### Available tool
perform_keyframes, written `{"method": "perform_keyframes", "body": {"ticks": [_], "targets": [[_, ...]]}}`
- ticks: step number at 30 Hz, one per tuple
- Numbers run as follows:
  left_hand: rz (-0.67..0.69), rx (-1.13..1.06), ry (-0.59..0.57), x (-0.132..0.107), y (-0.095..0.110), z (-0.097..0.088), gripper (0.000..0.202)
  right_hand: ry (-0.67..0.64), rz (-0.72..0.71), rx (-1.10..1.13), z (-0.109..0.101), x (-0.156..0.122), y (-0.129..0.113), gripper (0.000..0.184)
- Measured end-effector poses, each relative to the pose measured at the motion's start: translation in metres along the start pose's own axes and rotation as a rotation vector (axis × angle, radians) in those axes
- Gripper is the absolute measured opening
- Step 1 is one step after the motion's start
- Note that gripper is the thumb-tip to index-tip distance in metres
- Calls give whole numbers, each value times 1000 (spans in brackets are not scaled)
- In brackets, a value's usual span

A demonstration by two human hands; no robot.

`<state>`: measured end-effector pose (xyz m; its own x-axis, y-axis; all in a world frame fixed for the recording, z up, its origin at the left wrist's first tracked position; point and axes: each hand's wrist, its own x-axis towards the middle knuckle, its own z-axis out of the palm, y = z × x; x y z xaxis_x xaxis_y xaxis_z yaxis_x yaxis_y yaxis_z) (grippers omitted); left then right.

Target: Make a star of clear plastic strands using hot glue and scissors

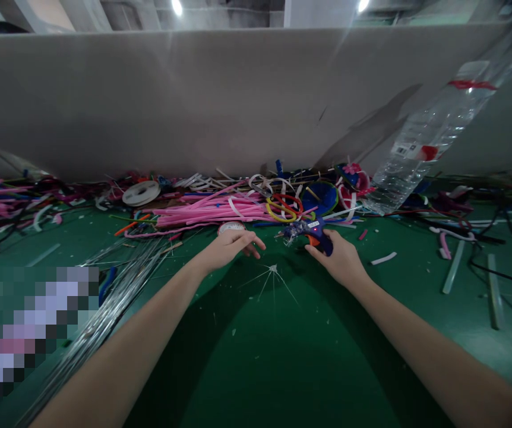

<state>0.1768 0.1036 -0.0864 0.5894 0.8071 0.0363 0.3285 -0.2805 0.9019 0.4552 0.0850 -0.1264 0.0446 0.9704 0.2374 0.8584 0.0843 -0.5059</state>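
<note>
My right hand grips the handle of a dark blue glue gun with an orange trigger. Its nozzle points left, and clear strands or film cling around the front. My left hand hovers over the table with its fingers apart and nothing visible in them. Just behind that hand is a round white-and-red item, partly covered by it. Between and below both hands, a small pale blob with thin wires spreading from it lies on the green table.
Pink pipe cleaners lie along the back beside a white spool and yellow loops. A large plastic bottle leans at right. Thin metal wires lie at left; glue sticks and a black cable at right.
</note>
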Motion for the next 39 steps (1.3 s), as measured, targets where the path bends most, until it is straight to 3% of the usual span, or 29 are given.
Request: {"method": "perform_keyframes", "body": {"ticks": [6, 10, 13, 20, 25, 33, 39], "targets": [[66, 319, 302, 2, -14, -8, 36, 2, 33, 0, -1, -1, -1, 76], [67, 709, 540, -2, -21, -17, 24, 33, 38, -13, 0, -1, 0, 75], [63, 972, 635, -6, -27, -25, 18, 48, 45, -28, 0, -1, 0, 74], [3, 1141, 562, -11, -46, -37, 14, 42, 35, -43, 0, -2, -1, 73], [28, 1121, 559, -9, -43, -37, 14, 41, 29, -39, 2, -1, 1, 74], [275, 1275, 289, -1, -34, -14, 18, 55, 35, -58, 1, -2, 0, 71], [356, 1403, 187, 0, -39, -7, 28, 50, 46, -47, 0, -2, 0, 70]]}}
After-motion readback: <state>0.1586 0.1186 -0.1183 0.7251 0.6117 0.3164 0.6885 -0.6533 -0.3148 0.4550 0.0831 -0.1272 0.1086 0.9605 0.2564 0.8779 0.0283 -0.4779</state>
